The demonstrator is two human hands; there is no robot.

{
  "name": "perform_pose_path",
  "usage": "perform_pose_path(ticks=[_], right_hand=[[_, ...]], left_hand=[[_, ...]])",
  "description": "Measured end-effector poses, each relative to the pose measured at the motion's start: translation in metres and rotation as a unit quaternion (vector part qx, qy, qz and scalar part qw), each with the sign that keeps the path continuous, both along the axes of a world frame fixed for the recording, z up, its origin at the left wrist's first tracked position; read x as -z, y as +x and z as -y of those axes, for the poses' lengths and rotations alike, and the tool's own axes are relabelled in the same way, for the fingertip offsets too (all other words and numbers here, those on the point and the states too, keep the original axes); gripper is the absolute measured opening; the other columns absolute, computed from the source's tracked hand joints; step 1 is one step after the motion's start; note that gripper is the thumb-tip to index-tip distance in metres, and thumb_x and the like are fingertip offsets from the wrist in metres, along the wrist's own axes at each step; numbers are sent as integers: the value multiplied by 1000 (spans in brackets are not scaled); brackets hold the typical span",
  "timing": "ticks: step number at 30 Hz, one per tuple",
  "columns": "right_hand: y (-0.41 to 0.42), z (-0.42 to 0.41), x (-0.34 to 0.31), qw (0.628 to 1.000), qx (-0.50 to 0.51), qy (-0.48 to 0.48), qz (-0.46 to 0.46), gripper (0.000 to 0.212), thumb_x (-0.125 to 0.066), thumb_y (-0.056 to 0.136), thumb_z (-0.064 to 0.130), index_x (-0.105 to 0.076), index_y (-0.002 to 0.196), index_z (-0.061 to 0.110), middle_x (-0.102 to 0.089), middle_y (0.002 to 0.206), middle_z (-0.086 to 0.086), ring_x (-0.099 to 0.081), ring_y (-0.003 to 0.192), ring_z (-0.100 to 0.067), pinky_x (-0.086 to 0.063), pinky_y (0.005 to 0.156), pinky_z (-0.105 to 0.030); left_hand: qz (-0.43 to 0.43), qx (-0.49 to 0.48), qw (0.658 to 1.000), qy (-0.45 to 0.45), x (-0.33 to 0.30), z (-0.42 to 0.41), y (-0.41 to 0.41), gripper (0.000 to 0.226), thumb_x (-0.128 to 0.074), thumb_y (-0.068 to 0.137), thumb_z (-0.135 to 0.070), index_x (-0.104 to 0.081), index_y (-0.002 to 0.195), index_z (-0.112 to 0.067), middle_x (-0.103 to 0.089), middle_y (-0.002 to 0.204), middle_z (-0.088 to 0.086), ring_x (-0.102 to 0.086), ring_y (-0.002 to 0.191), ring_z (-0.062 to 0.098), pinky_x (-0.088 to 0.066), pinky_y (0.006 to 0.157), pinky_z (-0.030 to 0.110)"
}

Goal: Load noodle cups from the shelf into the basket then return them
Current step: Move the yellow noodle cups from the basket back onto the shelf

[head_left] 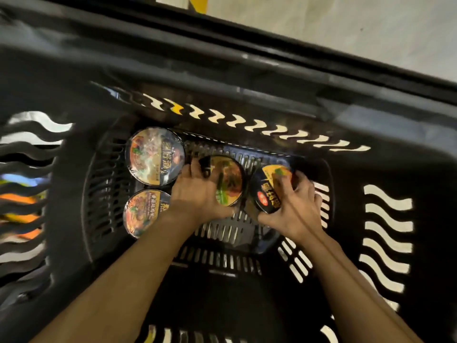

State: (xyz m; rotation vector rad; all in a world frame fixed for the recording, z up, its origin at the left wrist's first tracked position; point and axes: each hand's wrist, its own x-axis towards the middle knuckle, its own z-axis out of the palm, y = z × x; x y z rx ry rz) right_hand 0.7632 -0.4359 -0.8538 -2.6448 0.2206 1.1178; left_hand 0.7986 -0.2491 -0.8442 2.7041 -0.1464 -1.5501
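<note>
Pale speckled floor (321, 28) under dim light.

Bare basket floor (222, 233) nearside; two cups (154, 159) crowding left.

Lower edge of the near-left noodle cup (146, 212) is hidden behind the left forearm (123, 280). Left part of the centre noodle cup (228, 181) is covered by the left hand (197, 191); its lid print is smeared by motion. Tilted right noodle cup (268, 191) is partly covered by the right hand (294, 206). Basket (247, 78) rim is blurred and cut off at the frame edges. Coloured shapes (22, 199) seen through the left wall slots cannot be identified.
</note>
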Motion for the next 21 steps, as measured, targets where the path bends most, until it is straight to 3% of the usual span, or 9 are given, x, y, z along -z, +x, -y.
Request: perform_pose_path(ticks=[2, 4, 7, 10, 13, 16, 19, 21], right_hand=[[3, 1, -2, 996, 22, 30, -79, 94, -60, 56, 63, -31, 140, 32, -18, 151, -11, -18, 138, -31, -21, 112, -47], [3, 0, -4, 992, 70, 69, -73, 84, -51, 57, 58, -39, 137, 36, -18, 153, -7, -17, 140, -28, -18, 114, -49], [-2, 2, -4, 989, 115, 90, -11, 73, -63, 76, 44, -35, 142, 33, -11, 157, -10, -9, 144, -28, -11, 117, -47], [-19, -2, -7, 986, 145, 67, 38, 85, -67, 83, 31, -16, 150, 24, -5, 158, -9, -5, 145, -26, -10, 118, -47], [-40, -11, -10, 955, 271, 87, 85, 85, -69, 83, 26, -17, 148, 15, -18, 153, -10, -23, 140, -25, -27, 114, -40], [-54, -18, -6, 919, 374, 106, 74, 84, -72, 80, 27, -22, 146, 12, -31, 144, -10, -34, 132, -21, -33, 102, -26], [-59, -23, 8, 866, 479, 144, 18, 98, -77, 72, 38, -18, 147, 14, -37, 142, -10, -37, 132, -25, -34, 107, -39], [-58, -25, 16, 856, 492, 160, 2, 103, -77, 70, 39, -13, 147, 18, -38, 143, -8, -37, 133, -25, -33, 110, -48]], left_hand=[[-46, -30, 998, -12, 1, 0, -1, 94, -54, 74, -69, -11, 148, -29, -3, 155, 19, -14, 139, 39, -26, 108, 43], [-52, -62, 996, -39, 5, -1, -5, 79, -55, 78, -64, -25, 144, -30, -12, 154, 14, -21, 137, 37, -29, 105, 43], [26, -133, 987, -81, 11, -6, -20, 61, -50, 87, -55, -37, 139, -27, -19, 150, 7, -24, 135, 30, -32, 105, 42], [129, -179, 971, -86, 11, -5, -44, 70, -54, 87, -47, -26, 145, -21, -12, 154, 10, -15, 141, 27, -35, 107, 46], [226, -304, 918, -115, 2, 3, -71, 74, -68, 81, -32, -31, 142, -12, -24, 149, 13, -28, 136, 27, -38, 104, 40], [227, -469, 845, -115, -4, 16, -94, 74, -73, 77, -21, -35, 138, -7, -35, 138, 13, -41, 124, 24, -36, 94, 26], [163, -554, 812, -85, 6, 26, -111, 83, -77, 73, -27, -32, 140, -7, -36, 139, 13, -38, 127, 27, -37, 97, 33], [135, -592, 791, -75, 14, 29, -111, 96, -78, 70, -34, -23, 145, -11, -29, 145, 12, -31, 134, 28, -34, 103, 39]])
